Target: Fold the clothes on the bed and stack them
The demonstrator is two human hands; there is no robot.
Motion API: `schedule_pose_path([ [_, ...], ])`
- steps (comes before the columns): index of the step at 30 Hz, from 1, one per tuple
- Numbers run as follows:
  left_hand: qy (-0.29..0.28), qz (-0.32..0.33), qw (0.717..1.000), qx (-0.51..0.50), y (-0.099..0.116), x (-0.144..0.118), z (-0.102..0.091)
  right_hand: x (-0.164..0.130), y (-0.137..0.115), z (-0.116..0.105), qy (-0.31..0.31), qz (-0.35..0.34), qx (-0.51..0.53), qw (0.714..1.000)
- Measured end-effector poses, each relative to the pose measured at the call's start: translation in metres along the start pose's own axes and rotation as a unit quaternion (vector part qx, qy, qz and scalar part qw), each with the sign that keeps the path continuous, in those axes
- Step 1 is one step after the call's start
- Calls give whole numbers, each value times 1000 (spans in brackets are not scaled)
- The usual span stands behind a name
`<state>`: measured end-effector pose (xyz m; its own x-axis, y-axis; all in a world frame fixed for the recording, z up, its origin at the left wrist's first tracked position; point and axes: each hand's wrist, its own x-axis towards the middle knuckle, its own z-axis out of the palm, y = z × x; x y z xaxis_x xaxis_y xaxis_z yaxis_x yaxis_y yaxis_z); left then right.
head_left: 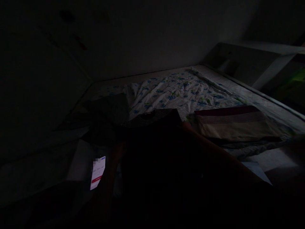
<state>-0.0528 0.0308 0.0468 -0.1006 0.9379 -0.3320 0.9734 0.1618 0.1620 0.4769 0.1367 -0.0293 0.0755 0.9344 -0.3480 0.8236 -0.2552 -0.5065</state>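
A dark T-shirt (154, 140) with a greyish neckline and shoulders is spread before me, over the near side of the bed. My right hand (187, 127) is closed on its right shoulder edge. At its left edge, lower down, my left hand (119, 149) is closed on the cloth. Deep shadow hides most of the fingers and the lower shirt. A lit phone (97, 173) shows beside my left forearm, which covers part of it.
The bed has a rumpled white sheet (171, 92) with blue flowers. A folded striped cloth (235, 124), maroon and beige, lies at the right. Dark bunched fabric (107, 111) lies at the left. Walls stand behind the bed, and a pale shelf-like frame (267, 47) at the right.
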Motion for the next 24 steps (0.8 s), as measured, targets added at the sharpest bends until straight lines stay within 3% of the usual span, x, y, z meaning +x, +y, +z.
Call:
schedule_pose_path([
  [2,-3,0,1000,7,0,-2,-2,8,-9,-5,1,-3,7,1000],
  [6,0,-23,1000,4,2,-1,-1,33,-21,-34,64,-104,147,982],
  [9,3,-29,999,-17,6,2,3,43,-11,-46,94,-67,205,972],
  [13,-14,-27,999,-32,9,4,9,37,17,-33,13,34,79,996],
  [18,-30,-15,998,-46,1,7,14,33,29,-22,14,12,34,999],
  [24,0,-6,999,-38,-9,8,14,32,31,-23,9,7,9,1000],
])
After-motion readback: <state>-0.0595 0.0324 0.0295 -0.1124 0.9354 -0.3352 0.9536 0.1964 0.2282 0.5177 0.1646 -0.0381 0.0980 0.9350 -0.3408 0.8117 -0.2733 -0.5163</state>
